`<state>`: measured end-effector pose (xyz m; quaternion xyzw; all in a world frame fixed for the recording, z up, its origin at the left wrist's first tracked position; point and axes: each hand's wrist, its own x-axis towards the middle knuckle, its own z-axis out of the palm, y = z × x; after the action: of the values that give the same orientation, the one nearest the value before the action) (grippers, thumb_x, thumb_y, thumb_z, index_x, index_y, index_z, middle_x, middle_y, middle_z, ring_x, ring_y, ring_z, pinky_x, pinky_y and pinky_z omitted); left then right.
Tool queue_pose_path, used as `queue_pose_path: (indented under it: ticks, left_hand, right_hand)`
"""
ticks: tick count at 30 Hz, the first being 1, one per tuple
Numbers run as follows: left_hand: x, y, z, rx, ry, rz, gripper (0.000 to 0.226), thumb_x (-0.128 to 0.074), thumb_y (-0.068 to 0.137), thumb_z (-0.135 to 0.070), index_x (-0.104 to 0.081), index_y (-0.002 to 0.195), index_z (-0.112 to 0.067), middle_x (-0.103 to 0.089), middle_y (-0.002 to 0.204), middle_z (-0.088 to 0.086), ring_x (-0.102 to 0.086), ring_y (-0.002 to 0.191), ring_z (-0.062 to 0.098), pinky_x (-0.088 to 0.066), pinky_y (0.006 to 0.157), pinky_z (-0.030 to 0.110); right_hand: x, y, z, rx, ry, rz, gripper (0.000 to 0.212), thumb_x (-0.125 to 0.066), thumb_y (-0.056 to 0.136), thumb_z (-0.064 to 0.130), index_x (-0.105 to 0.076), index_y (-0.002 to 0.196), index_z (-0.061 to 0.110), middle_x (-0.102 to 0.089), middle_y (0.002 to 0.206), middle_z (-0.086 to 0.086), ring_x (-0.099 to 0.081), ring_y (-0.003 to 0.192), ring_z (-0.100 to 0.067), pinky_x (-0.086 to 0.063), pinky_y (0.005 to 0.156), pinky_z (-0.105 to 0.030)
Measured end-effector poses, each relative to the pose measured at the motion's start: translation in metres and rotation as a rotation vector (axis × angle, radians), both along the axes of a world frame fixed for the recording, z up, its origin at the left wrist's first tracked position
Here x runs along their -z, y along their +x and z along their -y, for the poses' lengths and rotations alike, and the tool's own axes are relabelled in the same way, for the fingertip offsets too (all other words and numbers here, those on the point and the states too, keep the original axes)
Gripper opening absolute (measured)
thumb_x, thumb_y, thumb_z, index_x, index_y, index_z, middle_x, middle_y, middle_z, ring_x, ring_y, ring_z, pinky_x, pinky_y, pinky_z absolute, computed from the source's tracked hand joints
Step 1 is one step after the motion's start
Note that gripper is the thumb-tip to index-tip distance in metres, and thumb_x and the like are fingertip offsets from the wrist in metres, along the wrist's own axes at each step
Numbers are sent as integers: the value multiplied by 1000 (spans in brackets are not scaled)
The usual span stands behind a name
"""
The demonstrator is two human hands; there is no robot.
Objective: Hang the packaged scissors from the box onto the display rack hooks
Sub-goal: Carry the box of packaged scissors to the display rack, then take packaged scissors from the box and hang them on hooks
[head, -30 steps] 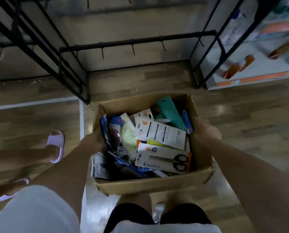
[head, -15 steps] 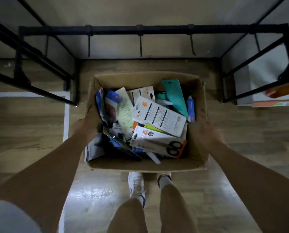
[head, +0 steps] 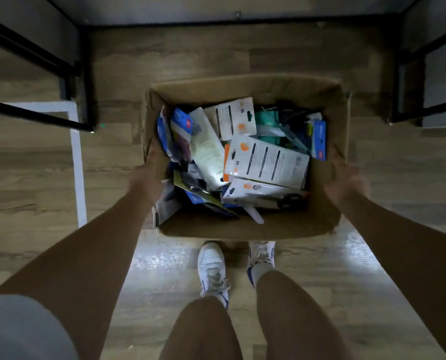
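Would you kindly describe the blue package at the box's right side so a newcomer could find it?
Start at the cardboard box on the floor. Follow its right wall, by the right hand. The blue package stands on edge there, the only solid blue one beside the white cards.

Box [head: 242, 231] lowered nearer the floor, rack bar gone from view

The box [head: 245, 229] stands open-topped, packaged scissors [head: 266, 162] piled loosely inside. Black rack frames [head: 35, 118] flank it; bare floor [head: 216, 55] lies beyond.
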<state>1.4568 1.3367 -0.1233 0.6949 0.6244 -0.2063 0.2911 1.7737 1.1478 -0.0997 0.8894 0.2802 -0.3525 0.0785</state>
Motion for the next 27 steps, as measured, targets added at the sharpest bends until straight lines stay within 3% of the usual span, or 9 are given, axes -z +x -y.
queue_pose_path:
  ticks: [3, 5, 9, 11, 14, 18, 23, 25, 27]
  left_hand:
    - [-25, 6, -1, 68, -39, -35, 66, -55, 91, -11, -24, 149, -14, -56, 98, 32, -57, 95, 46, -43, 75, 43]
    - [-40, 7, 2, 94, -70, -38, 68, -60, 90, -20, -25, 148, -15, -60, 105, 30, -57, 99, 44, -44, 80, 43]
    - [-72, 24, 15, 129, -98, -57, 35, -48, 95, -20, -48, 127, -7, -60, 108, 27, -57, 99, 43, -45, 81, 42]
    - [-80, 38, 22, 136, -60, -50, 28, -43, 94, -13, -53, 119, -5, -60, 108, 24, -56, 101, 42, -43, 78, 40]
    - [-73, 61, 35, 115, -103, 12, 24, -43, 92, -11, -56, 112, -8, -60, 110, 19, -56, 102, 37, -41, 72, 34]
    - [-47, 86, 51, 13, -195, 73, 36, -47, 93, -13, -52, 129, -11, -54, 129, 16, -54, 112, 31, -41, 76, 27]
    - [-7, 103, 65, -74, -268, 123, 51, -56, 92, -14, -37, 139, -12, -47, 135, 17, -48, 120, 33, -47, 94, 40]
    - [9, 105, 66, -101, -272, 130, 56, -60, 90, -17, -35, 140, -11, -48, 133, 16, -49, 118, 31, -46, 88, 35]
    - [24, 106, 67, -148, -278, 195, 63, -64, 88, -20, -33, 142, -14, -49, 134, 14, -49, 119, 28, -42, 85, 30]
  right_hand:
    - [-12, -2, 4, 32, -9, -18, 69, -43, 93, 5, -14, 151, 30, -56, 120, -24, -57, 102, -41, -49, 81, -40]
    - [-25, -12, 12, 117, 82, -25, 65, -45, 91, 1, -27, 147, 26, -58, 117, -23, -57, 102, -41, -51, 84, -45]
    - [-54, -27, 18, 187, 134, -71, 59, -48, 83, -8, -42, 139, 10, -47, 134, -20, -47, 119, -37, -43, 95, -43]
    - [-64, -37, 14, 175, 118, -142, 58, -47, 82, -8, -47, 136, 14, -48, 136, -14, -47, 121, -33, -43, 94, -39]
    - [-61, -49, 8, 115, 92, -280, 61, -47, 81, -5, -46, 137, 20, -49, 137, -8, -47, 122, -28, -45, 96, -36]
    - [-42, -56, -6, -1, 120, -351, 58, -49, 85, 0, -42, 139, 19, -46, 139, -6, -45, 124, -25, -43, 97, -33]
    - [0, -44, -35, 15, 235, -368, 69, -49, 85, -4, -28, 147, 17, -36, 148, -8, -35, 134, -23, -33, 109, -32]
    - [18, -34, -51, 125, 309, -355, 69, -47, 84, -7, -28, 147, 15, -36, 148, -8, -38, 132, -22, -33, 104, -20]
    - [39, -24, -64, 175, 309, -349, 71, -46, 85, -6, -25, 148, 17, -35, 149, -7, -41, 128, -21, -34, 87, -14]
